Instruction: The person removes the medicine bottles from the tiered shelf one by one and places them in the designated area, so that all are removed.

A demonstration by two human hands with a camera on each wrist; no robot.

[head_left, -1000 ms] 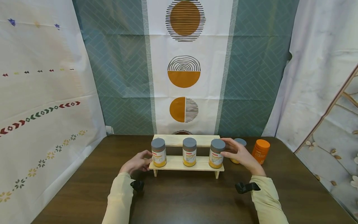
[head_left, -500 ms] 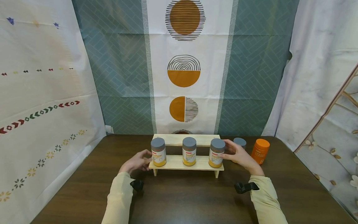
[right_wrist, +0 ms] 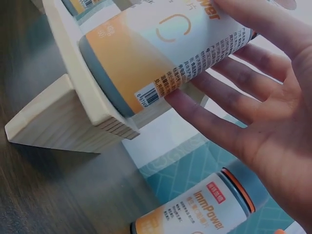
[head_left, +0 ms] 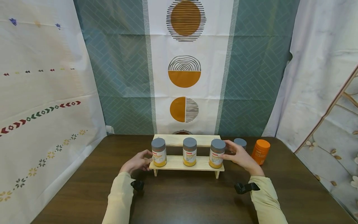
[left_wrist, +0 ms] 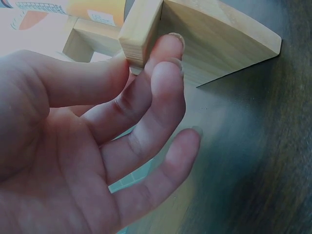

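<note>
apparently the step in hand is settling a row of jars on the lower board [head_left: 173, 159] of the wooden rack [head_left: 202, 160], with the adjusting now done at its right end. there the right jar [head_left: 216, 155] stands upright, held by the right hand [head_left: 240, 156], thumb on one side and fingers [right_wrist: 209, 117] spread along the other. at the opposite end the left hand [head_left: 137, 161] pinches the board's left edge between thumb and forefinger, likely to steady the rack, just beside the left jar [head_left: 159, 153]; the middle jar [head_left: 190, 152] stands untouched between the two. i'd judge the next move calls for checking that the right jar sits squarely, then loosening the right fingers outward so it isn't dragged toward the board's right corner.

as for the views, only the head one takes in the whole row, the upper board [head_left: 206, 140] behind it, and all of the orange jar [head_left: 261, 152] near the far right corner of the surface [head_left: 184, 199]. the grey-lidded spare jar [head_left: 240, 142] is mostly covered by the right hand there, while the right wrist view shows its label, plus the right jar's foot on the board. the left wrist view alone reveals the pinch clearly, the remaining fingers loosely curved.
</note>
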